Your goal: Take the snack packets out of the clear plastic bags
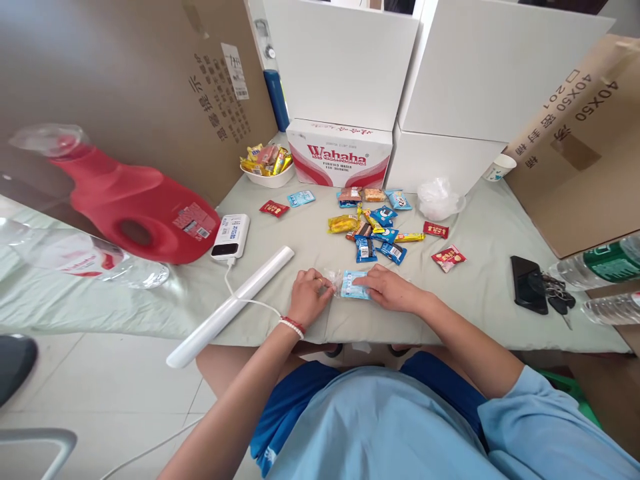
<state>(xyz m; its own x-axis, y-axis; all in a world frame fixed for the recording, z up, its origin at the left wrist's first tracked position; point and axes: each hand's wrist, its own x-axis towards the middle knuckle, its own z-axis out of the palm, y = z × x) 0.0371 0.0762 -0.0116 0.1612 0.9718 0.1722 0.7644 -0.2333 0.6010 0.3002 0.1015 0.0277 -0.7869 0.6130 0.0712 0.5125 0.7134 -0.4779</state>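
Observation:
On the cloth just in front of me lies a light blue packet (354, 285), partly inside a small clear plastic bag (334, 281). My left hand (311, 295) has its fingers curled together, pinching the open-looking left end of the bag. From the other side, my right hand (391, 288) rests over the packet's right part, index finger stretched flat across it; the thumb is partly hidden. Just beyond my hands is a loose pile of wrapped snacks, among them a dark blue packet (365, 249) and a yellow-wrapped snack (343, 223).
Left are a white roll (230, 308), a power bank (231, 237) with a cable, and a red jug (145, 207). A snack bowl (273, 179) and Wahaha box (340, 155) stand behind. A crumpled plastic bag (439, 199), keys (560, 293) and bottles (610, 263) are right.

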